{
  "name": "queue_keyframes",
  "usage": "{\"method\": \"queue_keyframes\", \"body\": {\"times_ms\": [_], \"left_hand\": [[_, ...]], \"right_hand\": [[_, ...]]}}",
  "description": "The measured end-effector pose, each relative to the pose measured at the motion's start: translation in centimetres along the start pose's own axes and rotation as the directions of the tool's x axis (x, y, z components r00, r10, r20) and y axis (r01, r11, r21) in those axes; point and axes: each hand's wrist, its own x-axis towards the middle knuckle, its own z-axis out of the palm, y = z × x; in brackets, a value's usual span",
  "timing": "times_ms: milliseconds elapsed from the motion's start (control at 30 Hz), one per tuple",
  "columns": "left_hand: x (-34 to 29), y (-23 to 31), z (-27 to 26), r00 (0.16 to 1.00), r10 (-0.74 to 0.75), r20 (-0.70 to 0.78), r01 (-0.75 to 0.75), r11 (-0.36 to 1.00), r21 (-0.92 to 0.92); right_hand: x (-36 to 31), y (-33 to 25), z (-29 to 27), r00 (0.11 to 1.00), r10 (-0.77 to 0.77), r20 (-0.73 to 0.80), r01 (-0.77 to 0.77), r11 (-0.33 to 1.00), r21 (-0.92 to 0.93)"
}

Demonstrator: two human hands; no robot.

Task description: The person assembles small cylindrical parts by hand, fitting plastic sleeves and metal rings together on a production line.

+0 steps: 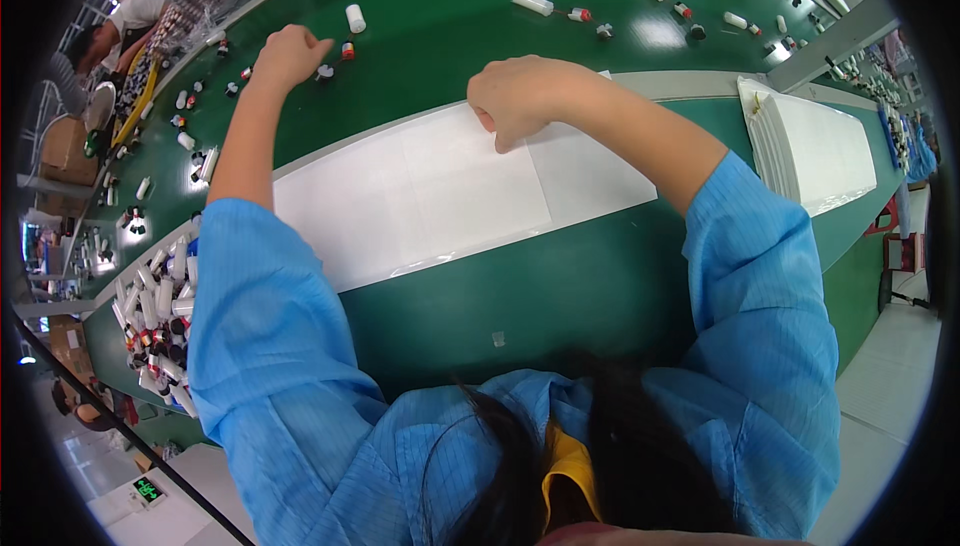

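My left hand [292, 56] is over the far green belt, fingers curled; whatever they grip, if anything, is hidden. Close by on the belt are a white cylinder [355, 18], a small red-and-white part [347, 50] and a black-and-silver piece [325, 72]. In front of me, a long white sheet [420, 196] stretches across the green work surface. Above its right part hangs my right hand [520, 96], fingers bent inward and thumb pointing down at the sheet. The hand itself covers anything it may hold.
Loose white cylinders and red and black parts heap up at my left [160, 306]. More white cylinders [531, 2] dot the belt. A stack of white padded sheets [815, 146] lies at the right, beside a grey metal post [840, 41]. Another person [125, 26] works at the far left.
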Motion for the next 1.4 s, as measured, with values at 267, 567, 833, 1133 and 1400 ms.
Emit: {"method": "queue_keyframes", "body": {"times_ms": [267, 567, 833, 1133, 1400], "left_hand": [[1.0, 2.4, 2.6, 0.997, -0.035, -0.068, 0.025, 0.989, -0.147], [0.0, 2.8, 4.2, 0.994, 0.1, -0.051, -0.086, 0.968, 0.235], [-4.5, 5.0, 2.8, 0.966, 0.057, -0.254, -0.158, 0.903, -0.4], [-10.8, 11.8, 0.9, 0.902, 0.346, 0.26, 0.367, -0.292, -0.883], [-12.1, 13.8, 1.8, 0.855, 0.5, 0.138, 0.449, -0.582, -0.678]], "right_hand": [[-1.3, 0.7, 5.7, 0.845, -0.167, -0.509, 0.174, 0.984, -0.034], [-4.1, 3.3, 8.8, 0.82, 0.508, -0.264, 0.431, -0.245, 0.868], [-3.7, 0.9, 5.5, 0.84, 0.337, -0.425, 0.532, -0.356, 0.769], [-2.7, 0.8, 5.4, 0.787, 0.39, -0.478, 0.617, -0.491, 0.615], [-2.4, -0.7, 6.3, 0.738, 0.428, -0.522, 0.674, -0.518, 0.527]]}}
